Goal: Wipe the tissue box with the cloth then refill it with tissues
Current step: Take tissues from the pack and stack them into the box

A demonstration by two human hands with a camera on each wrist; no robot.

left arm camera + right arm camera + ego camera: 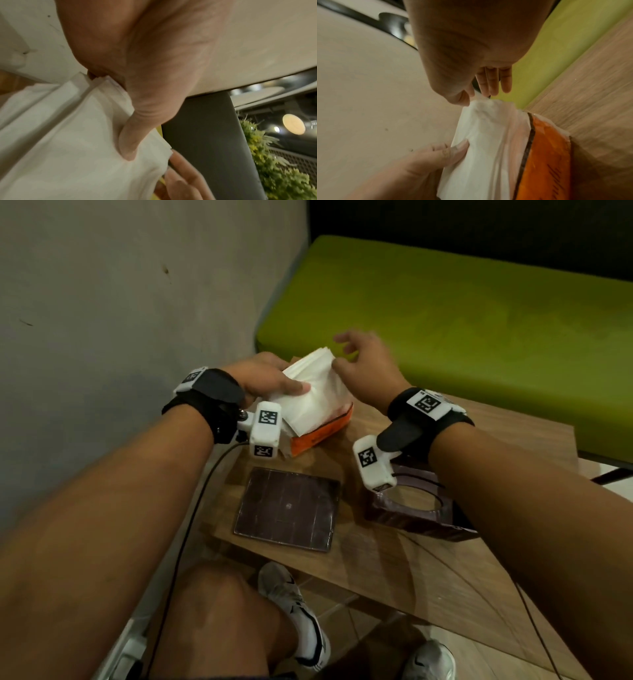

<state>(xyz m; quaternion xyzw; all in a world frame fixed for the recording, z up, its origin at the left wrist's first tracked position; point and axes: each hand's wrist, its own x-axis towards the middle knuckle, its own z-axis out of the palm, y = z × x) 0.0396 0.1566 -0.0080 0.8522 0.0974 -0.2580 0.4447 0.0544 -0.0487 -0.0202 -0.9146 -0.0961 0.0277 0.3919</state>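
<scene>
A stack of white tissues [313, 386] is half out of an orange plastic pack [323, 434] on the far left of the wooden table. My left hand [294, 383] grips the stack from the left, thumb on top [127, 146]. My right hand [342, 362] pinches the stack's far top corner [485, 108] between thumb and forefinger, its other fingers straight. The dark tissue box [404, 520], with an oval opening, stands under my right wrist, apart from both hands. Its flat dark panel [287, 508] lies beside it. No cloth is in view.
The small table [411, 563] stands against a grey wall [120, 302] on the left and a green bench [445, 320] behind. A black cable [191, 518] hangs off my left wrist. My knees and white shoes [301, 621] are under the table's near edge.
</scene>
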